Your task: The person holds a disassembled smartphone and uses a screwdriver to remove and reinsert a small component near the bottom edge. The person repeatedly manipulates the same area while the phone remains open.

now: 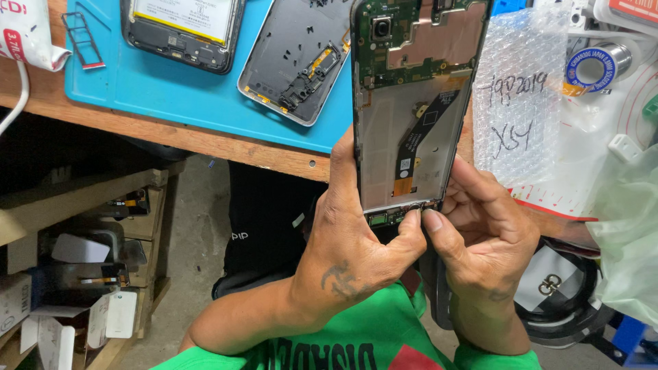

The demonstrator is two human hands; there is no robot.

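Two bare hands are holding an opened smartphone frame (415,103) upright past the workbench's front edge, left hand (356,240) and right hand (480,233) pinching its bottom connector end, while its battery-side body (184,31) and back cover (298,58) are lying apart on the blue mat (157,89).

Both hands, left hand (356,240) and right hand (483,236), are holding an opened black smartphone frame with exposed green circuit board (411,103) upright, thumbs pressing its bottom edge above a blue mat (171,89).

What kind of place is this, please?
Probably a phone repair workbench. Both hands hold an opened phone with its circuit board bare; another opened phone and a removed back cover lie on a blue mat.
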